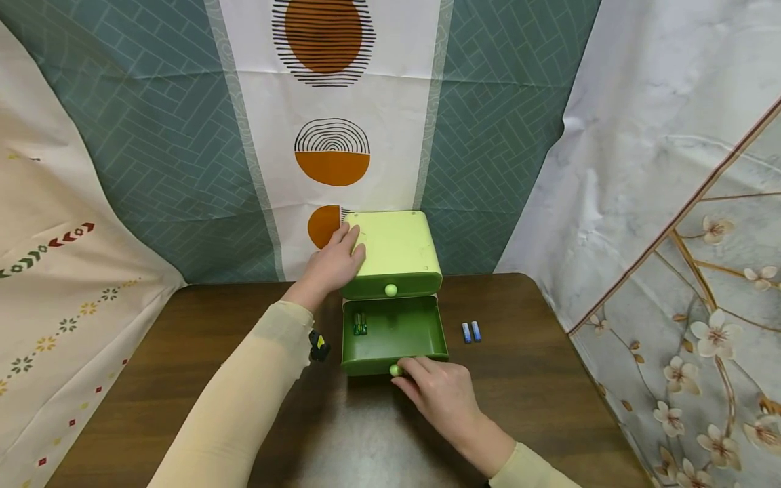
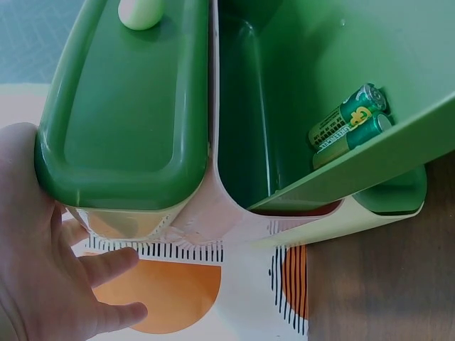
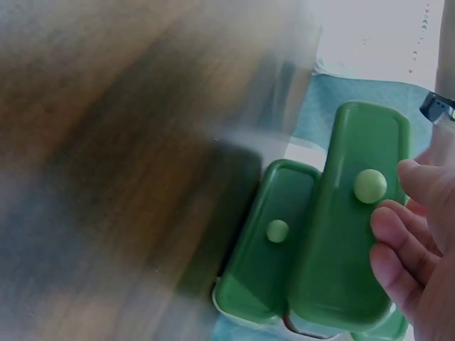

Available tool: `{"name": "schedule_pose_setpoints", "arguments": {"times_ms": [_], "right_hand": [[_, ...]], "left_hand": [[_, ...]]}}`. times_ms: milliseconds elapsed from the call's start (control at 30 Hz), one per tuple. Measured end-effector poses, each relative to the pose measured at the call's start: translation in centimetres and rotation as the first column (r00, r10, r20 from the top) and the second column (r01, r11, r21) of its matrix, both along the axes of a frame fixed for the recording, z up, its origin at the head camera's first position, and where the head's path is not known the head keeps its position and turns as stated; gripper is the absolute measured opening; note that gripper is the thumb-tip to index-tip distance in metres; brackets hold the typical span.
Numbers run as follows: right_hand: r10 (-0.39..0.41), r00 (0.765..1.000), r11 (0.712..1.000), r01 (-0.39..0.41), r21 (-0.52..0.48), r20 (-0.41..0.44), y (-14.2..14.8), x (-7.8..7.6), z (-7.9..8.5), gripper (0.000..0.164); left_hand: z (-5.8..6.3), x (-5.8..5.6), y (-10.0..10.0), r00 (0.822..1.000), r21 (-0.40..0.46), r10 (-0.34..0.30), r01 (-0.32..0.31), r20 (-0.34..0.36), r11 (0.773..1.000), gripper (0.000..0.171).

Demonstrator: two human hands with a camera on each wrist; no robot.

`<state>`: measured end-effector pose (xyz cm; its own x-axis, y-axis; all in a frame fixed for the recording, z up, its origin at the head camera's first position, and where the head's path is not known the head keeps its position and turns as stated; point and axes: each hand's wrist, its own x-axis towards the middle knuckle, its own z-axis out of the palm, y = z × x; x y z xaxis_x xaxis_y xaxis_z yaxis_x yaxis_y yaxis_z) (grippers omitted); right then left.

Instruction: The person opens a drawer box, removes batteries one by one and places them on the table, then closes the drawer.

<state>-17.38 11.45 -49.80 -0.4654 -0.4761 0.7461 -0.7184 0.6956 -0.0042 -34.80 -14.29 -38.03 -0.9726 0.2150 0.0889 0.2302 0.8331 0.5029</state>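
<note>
A small cabinet point(image 1: 396, 244) with a pale yellow-green shell and green drawers stands against the cloth wall. Its middle drawer point(image 1: 396, 339) is pulled out, while the top drawer point(image 2: 128, 106) and bottom drawer point(image 3: 266, 249) are closed. Two green batteries point(image 2: 352, 124) lie inside the drawer at its left. My left hand point(image 1: 335, 261) rests on the top left edge of the cabinet, with straight, spread fingers along its side. At the drawer's front, my right hand point(image 1: 442, 393) pinches the round knob point(image 3: 370, 186) between thumb and fingers.
Two blue-and-white batteries point(image 1: 471, 332) lie side by side on the brown wooden table point(image 1: 506, 379), right of the cabinet. Patterned cloths hang behind point(image 1: 506, 135) and on both sides of the table.
</note>
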Motion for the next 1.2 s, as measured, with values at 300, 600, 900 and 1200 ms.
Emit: {"name": "schedule_pose_setpoints", "arguments": {"times_ms": [300, 600, 900, 1200], "right_hand": [[-0.007, 0.999, 1.000, 0.007, 0.009, -0.040, 0.1, -0.5, 2.1, 0.033], [-0.035, 0.999, 0.999, 0.035, 0.033, 0.004, 0.1, -1.7, 3.9, 0.036], [-0.089, 0.992, 0.990, 0.079, 0.114, 0.088, -0.6, -2.7, 5.1, 0.046], [-0.123, 0.986, 0.984, 0.106, 0.146, 0.111, -1.7, -4.1, 6.1, 0.049]], "left_hand": [[0.0, -0.1, 0.0, 1.000, -0.009, 0.004, -0.004, 0.002, 1.000, 0.069], [0.1, 0.1, 0.1, 1.000, -0.007, 0.010, -0.010, -0.002, 1.000, 0.069], [0.0, 0.2, 0.1, 1.000, -0.015, 0.015, -0.016, -0.004, 1.000, 0.069], [0.2, 0.3, 0.2, 1.000, -0.019, 0.017, -0.017, -0.012, 1.000, 0.069]]}}
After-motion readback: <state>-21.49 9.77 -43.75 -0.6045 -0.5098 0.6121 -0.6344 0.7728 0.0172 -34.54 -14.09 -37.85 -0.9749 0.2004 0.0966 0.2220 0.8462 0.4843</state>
